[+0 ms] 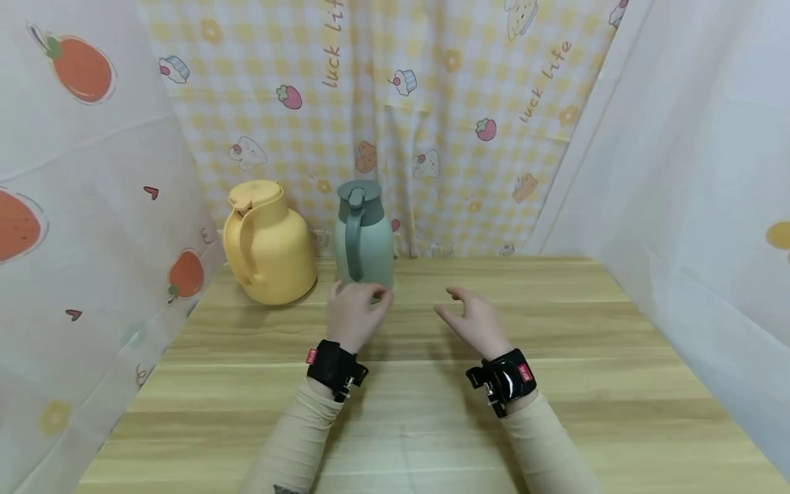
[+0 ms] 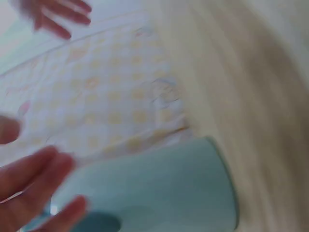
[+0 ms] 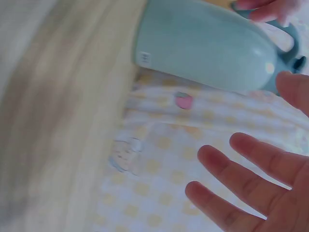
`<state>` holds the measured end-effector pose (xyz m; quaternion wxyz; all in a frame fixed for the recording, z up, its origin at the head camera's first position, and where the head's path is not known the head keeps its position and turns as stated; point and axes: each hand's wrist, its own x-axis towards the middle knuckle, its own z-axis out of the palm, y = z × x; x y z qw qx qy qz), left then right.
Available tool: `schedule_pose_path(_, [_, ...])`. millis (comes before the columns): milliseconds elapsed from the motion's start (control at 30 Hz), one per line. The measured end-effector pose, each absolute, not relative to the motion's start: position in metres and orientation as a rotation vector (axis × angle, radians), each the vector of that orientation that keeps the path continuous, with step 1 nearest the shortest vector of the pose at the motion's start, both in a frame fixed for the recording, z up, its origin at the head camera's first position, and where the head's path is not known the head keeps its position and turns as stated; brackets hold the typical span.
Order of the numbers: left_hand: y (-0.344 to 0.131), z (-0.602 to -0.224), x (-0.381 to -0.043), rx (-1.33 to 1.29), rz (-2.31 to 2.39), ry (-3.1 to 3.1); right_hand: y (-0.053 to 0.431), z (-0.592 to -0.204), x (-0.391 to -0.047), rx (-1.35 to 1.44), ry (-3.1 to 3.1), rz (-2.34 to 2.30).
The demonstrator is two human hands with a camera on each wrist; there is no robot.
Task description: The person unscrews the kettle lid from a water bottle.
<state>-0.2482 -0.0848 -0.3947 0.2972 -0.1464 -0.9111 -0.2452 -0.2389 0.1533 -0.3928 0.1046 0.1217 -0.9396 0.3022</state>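
Note:
A pale green thermos jug (image 1: pixel 378 247) with a darker green lid and handle stands upright at the back of the table. My left hand (image 1: pixel 354 312) is in front of its lower part, fingers loosely bent and holding nothing. In the left wrist view, its blurred fingers (image 2: pixel 36 188) overlap the jug (image 2: pixel 164 186) near the handle end. To the right of the jug, my right hand (image 1: pixel 478 321) is held over the table with fingers apart. The right wrist view shows its spread fingers (image 3: pixel 236 179) away from the jug (image 3: pixel 203 43).
A yellow thermos jug (image 1: pixel 280 250) stands left of the green one, at the table's back left. The wood-grain table (image 1: pixel 580 384) extends to both sides. A checked curtain (image 1: pixel 457 103) hangs close behind the jugs, with white printed sheets (image 1: pixel 92 158) along the sides.

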Motion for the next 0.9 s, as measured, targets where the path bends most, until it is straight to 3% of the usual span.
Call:
schedule_pose_path(333, [-0.11,-0.36,-0.287,-0.162,-1.481,-2.015,0.159,-0.381,-0.233,0.334,-2.671,0.951])
schedule_pose_path(567, [-0.101,-0.359,-0.321,-0.204,-2.018,-1.864,0.163,-0.384,-0.233,0.348,-2.646,0.964])
schedule_pose_path(900, [-0.09,-0.34,-0.312,-0.257,-2.257,-1.733,0.174,-0.379,-0.238,0.331,-2.637,1.026])
